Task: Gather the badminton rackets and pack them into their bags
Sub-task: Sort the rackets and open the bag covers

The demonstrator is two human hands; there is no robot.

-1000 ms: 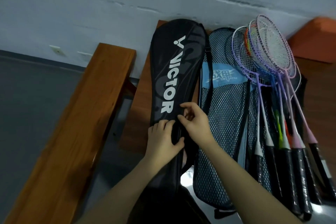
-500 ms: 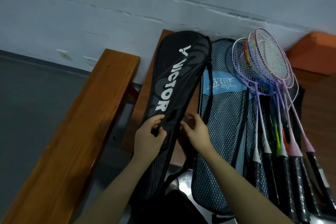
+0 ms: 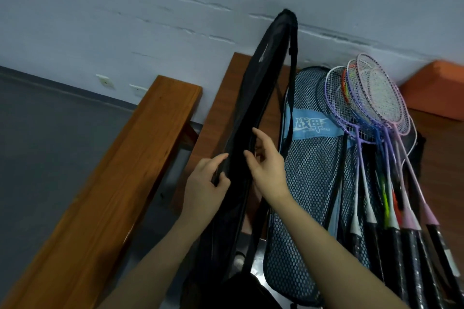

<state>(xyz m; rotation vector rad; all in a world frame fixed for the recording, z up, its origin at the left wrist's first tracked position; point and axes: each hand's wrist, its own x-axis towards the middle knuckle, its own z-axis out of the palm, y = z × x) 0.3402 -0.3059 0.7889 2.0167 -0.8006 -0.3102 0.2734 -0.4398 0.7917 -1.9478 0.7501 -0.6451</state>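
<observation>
Pale, cracked wall (image 3: 125,20) rises behind two wooden benches (image 3: 120,170) that serve as the work surface. On the nearer bench lie the loose rackets (image 3: 371,113), fanned with heads toward the wall and black-wrapped handles toward the person, so each handle is within easy reach for packing.

The black racket bag (image 3: 258,98) is raised off the bench and turned edge-on, its rounded head end standing up against the wall. This orientation presents the bag's long seam to both hands, probably to find the zipper or part the opening; the seam itself is too dark to confirm either.

The left hand (image 3: 203,188) grips the bag's near edge, thumb on one side and curled fingers on the other, steadying it. The right hand (image 3: 268,165) rests against the opposite edge with fingers loosely spread and only partly curled; it touches the fabric but does not appear to clamp it.

A blue mesh bag (image 3: 313,183) with a light-blue label lies flat just beside the black bag, between it and the rackets.

The black bag looks slack and flat, so it is judged empty. No racket is packed yet.
</observation>
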